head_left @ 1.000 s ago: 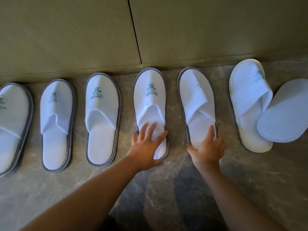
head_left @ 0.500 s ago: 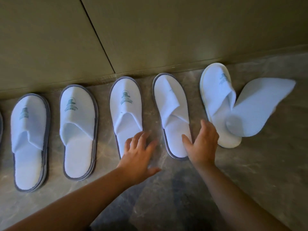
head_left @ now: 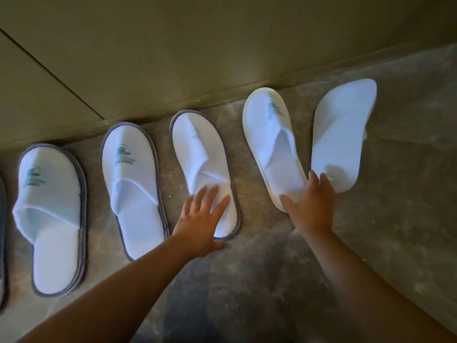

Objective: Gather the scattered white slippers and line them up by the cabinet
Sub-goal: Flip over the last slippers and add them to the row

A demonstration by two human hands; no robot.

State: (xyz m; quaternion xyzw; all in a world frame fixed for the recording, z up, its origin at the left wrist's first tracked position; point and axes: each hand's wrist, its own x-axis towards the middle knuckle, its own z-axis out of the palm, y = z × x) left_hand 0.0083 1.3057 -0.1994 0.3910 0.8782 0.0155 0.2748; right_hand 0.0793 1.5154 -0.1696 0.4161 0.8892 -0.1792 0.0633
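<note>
Slippers lined toes-to-cabinet (head_left: 173, 58) on stone floor (head_left: 259, 280). Left hand (head_left: 201, 222) flat, fingers released, on crumpled slipper (head_left: 202, 167). Right hand (head_left: 312, 205) spread over cream-edged slipper (head_left: 270, 144) heel, just beside overturned slipper (head_left: 340, 134). Better flipped first, then slid parallel.

marble floor (head_left: 272, 280) | white slippers (head_left: 133, 184) in row | one sole-up (head_left: 338, 139)

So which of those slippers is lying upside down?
The far-right slipper, beside the right hand: its ribbed sole faces up, while every other slipper shows its strap and insole.
</note>
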